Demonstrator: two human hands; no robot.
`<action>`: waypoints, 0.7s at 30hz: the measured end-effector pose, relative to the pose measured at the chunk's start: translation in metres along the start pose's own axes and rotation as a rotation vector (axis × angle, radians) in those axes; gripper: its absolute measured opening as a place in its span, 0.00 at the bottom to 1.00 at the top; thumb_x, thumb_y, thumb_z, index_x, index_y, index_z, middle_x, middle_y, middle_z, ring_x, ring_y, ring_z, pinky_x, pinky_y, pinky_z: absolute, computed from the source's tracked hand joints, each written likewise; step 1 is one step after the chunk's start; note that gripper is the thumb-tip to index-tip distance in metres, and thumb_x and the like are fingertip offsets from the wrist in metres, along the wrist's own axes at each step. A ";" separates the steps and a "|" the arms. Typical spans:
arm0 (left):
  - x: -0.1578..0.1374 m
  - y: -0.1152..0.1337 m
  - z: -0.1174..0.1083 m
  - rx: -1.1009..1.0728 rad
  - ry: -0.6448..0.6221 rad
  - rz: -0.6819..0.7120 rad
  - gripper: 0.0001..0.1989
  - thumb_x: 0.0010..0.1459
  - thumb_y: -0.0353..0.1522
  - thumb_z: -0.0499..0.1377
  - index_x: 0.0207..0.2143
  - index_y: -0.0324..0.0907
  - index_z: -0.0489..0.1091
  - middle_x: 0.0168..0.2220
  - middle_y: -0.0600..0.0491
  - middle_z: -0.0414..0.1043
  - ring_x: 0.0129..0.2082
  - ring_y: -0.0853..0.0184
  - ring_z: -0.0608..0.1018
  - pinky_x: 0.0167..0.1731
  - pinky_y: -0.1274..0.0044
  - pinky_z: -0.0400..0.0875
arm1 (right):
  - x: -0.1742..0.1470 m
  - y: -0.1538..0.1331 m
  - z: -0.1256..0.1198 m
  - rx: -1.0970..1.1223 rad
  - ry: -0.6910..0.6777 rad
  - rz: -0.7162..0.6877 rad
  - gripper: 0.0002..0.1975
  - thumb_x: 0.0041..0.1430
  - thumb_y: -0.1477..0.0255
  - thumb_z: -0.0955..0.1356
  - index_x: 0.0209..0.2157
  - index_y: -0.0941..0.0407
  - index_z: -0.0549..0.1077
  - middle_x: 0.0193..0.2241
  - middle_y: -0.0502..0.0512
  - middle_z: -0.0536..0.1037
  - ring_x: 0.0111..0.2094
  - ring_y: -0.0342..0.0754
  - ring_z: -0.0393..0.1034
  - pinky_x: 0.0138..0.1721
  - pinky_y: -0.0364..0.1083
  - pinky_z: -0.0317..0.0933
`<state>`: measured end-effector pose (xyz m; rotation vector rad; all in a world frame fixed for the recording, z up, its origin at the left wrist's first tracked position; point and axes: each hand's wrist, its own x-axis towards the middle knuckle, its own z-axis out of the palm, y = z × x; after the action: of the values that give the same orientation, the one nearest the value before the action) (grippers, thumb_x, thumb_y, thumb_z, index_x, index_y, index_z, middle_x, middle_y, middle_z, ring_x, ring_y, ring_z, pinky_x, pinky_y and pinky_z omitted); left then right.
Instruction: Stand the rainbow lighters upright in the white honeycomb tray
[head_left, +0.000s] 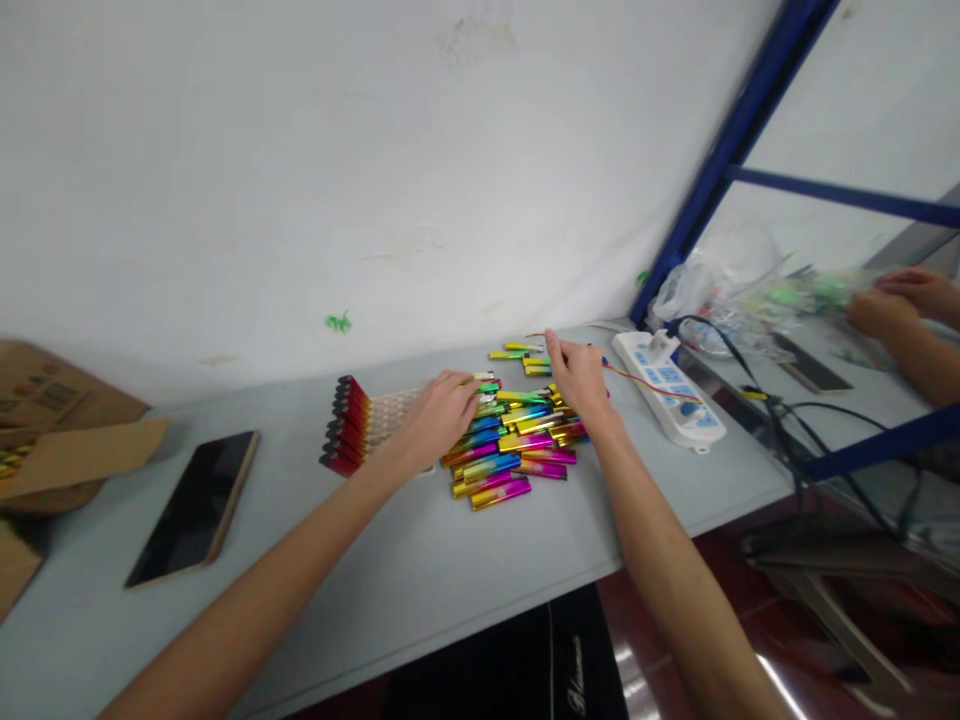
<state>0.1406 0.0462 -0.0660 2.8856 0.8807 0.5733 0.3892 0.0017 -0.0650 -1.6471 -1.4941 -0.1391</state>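
Note:
A loose pile of shiny lighters [517,440], coloured in gold, pink, blue and green, lies on the grey table. My left hand [442,410] is at the pile's left side, fingers bent and closed around the end of a lighter [487,386]. Partly under that hand is a pale tray with rows of holes [390,412]; red-and-black lighters [349,420] stand upright along its left end. My right hand [577,378] is closed at the pile's upper right, beside a thin red-and-yellow wire [637,380]. What its fingers hold is hidden.
A white power strip [667,390] with a plug and black cables lies at the right. A phone [195,508] and an open cardboard box [67,430] are at the left. Behind a blue metal frame [720,170], another person's hands [900,300] and plastic bags [705,290] show.

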 end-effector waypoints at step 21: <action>0.061 -0.028 0.019 -0.028 -0.161 -0.087 0.13 0.68 0.30 0.56 0.45 0.39 0.81 0.44 0.42 0.81 0.46 0.56 0.79 0.52 0.67 0.71 | 0.001 -0.005 -0.003 -0.138 -0.073 -0.001 0.33 0.78 0.57 0.52 0.25 0.54 0.73 0.24 0.59 0.79 0.28 0.50 0.74 0.34 0.49 0.50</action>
<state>0.1800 0.1041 -0.0687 2.8032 0.9595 0.3369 0.3864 0.0003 -0.0598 -1.7780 -1.5701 -0.1886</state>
